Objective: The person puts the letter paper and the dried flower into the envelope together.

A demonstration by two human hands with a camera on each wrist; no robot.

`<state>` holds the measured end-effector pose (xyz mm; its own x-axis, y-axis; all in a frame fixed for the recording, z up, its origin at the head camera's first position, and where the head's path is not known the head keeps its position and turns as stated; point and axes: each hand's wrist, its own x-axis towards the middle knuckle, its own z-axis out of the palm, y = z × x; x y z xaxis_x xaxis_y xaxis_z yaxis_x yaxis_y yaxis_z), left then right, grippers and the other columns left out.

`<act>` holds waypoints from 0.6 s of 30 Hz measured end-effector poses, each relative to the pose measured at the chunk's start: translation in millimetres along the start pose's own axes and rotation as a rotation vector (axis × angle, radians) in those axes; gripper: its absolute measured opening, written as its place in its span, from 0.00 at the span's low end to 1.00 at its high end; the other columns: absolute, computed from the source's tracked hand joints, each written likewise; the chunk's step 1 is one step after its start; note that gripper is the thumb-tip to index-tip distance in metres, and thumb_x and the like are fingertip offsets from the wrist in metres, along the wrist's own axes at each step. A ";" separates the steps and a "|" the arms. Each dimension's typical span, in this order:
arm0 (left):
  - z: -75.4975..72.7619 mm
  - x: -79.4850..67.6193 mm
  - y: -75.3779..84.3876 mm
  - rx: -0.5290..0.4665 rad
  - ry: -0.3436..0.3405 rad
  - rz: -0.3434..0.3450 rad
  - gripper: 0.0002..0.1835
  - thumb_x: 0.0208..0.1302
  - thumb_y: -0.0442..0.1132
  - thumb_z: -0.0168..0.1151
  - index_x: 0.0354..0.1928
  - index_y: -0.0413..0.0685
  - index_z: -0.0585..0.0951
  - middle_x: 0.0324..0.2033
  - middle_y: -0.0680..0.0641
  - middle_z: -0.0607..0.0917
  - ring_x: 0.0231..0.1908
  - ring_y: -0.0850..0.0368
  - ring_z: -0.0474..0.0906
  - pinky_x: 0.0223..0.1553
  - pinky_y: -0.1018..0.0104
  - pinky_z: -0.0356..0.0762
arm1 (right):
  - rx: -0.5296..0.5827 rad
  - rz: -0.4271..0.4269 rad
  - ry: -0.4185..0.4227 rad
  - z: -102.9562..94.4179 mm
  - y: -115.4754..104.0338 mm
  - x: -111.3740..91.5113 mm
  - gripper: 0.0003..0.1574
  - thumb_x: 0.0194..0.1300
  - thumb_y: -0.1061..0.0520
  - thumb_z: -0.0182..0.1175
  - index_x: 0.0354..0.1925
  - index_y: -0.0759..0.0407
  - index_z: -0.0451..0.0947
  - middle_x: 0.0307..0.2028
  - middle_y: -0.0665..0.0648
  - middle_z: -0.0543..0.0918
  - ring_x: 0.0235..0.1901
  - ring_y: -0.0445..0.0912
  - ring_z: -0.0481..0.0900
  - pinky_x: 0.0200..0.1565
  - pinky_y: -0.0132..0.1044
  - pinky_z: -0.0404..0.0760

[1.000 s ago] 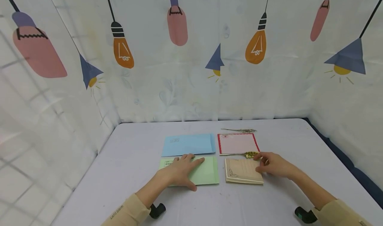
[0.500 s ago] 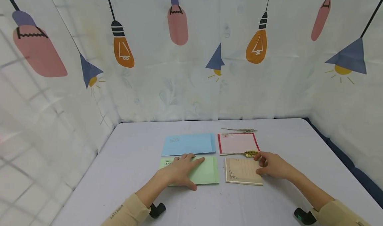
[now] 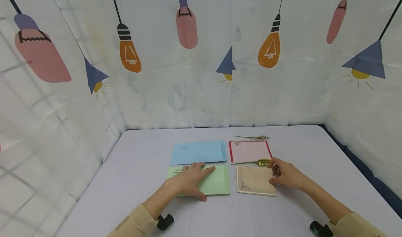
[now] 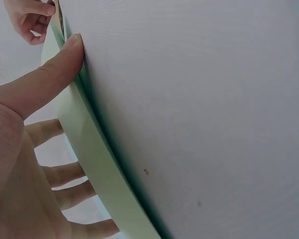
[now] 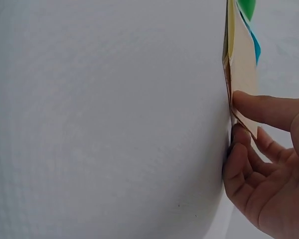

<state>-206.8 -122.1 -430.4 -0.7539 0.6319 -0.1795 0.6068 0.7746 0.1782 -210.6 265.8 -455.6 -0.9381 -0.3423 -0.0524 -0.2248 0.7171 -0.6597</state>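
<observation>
With its fingers spread, my left hand [image 3: 191, 182] rests on a pale green envelope [image 3: 218, 182] at the table's middle. The left wrist view has the thumb along the near edge of this envelope [image 4: 92, 149] and the other fingers over it. To the right, my right hand [image 3: 287, 173] pinches the right edge of a beige lined card [image 3: 255, 181] with a scroll pattern in its corner. In the right wrist view the thumb lies on the card [image 5: 245, 74] and curled fingers are behind its edge. More layers show beneath; their number is hidden.
A blue envelope [image 3: 198, 152] lies behind the green one. Beyond the beige card are a red-bordered pink card [image 3: 250, 151], a yellowish dried flower sprig [image 3: 263, 162] by my right fingertips, and a thinner dried sprig [image 3: 258, 138]. White fabric walls surround the white-covered table [image 3: 141, 149].
The beige card's outline has settled into line with the layer below, which showed as a thicker, offset edge a second ago. My right hand shifted very slightly; my left hand stayed put.
</observation>
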 end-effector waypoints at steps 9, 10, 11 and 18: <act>3.7 1.9 -1.1 0.000 0.005 0.000 0.55 0.45 0.67 0.71 0.74 0.66 0.55 0.66 0.44 0.63 0.65 0.45 0.60 0.57 0.39 0.61 | 0.140 0.008 0.023 -3.0 5.3 -1.6 0.22 0.59 0.57 0.68 0.48 0.64 0.73 0.33 0.54 0.77 0.27 0.46 0.74 0.27 0.36 0.76; 3.9 2.2 -1.4 0.001 0.007 0.000 0.56 0.45 0.67 0.71 0.74 0.66 0.55 0.66 0.44 0.63 0.65 0.46 0.60 0.57 0.39 0.61 | 0.175 0.023 0.030 -3.2 5.5 -1.6 0.21 0.60 0.57 0.67 0.49 0.64 0.73 0.33 0.54 0.78 0.27 0.47 0.75 0.27 0.37 0.76; 3.9 2.5 -1.7 0.000 0.009 0.000 0.55 0.44 0.67 0.71 0.74 0.66 0.55 0.66 0.44 0.63 0.65 0.46 0.60 0.57 0.39 0.61 | 0.206 0.034 0.037 -3.7 5.6 -1.5 0.22 0.61 0.57 0.67 0.50 0.65 0.73 0.34 0.55 0.79 0.27 0.48 0.76 0.27 0.38 0.77; 2.5 1.9 -1.8 -0.026 0.000 -0.013 0.55 0.45 0.66 0.72 0.75 0.66 0.55 0.67 0.44 0.62 0.66 0.46 0.59 0.59 0.39 0.59 | 0.368 0.128 0.071 -6.2 2.8 -1.5 0.27 0.60 0.55 0.68 0.53 0.67 0.73 0.38 0.58 0.84 0.32 0.51 0.82 0.33 0.41 0.80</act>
<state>-208.7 -122.3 -433.5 -0.7617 0.6220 -0.1817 0.5904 0.7817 0.2007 -211.4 272.1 -452.7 -0.9712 -0.2126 -0.1080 -0.0078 0.4811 -0.8766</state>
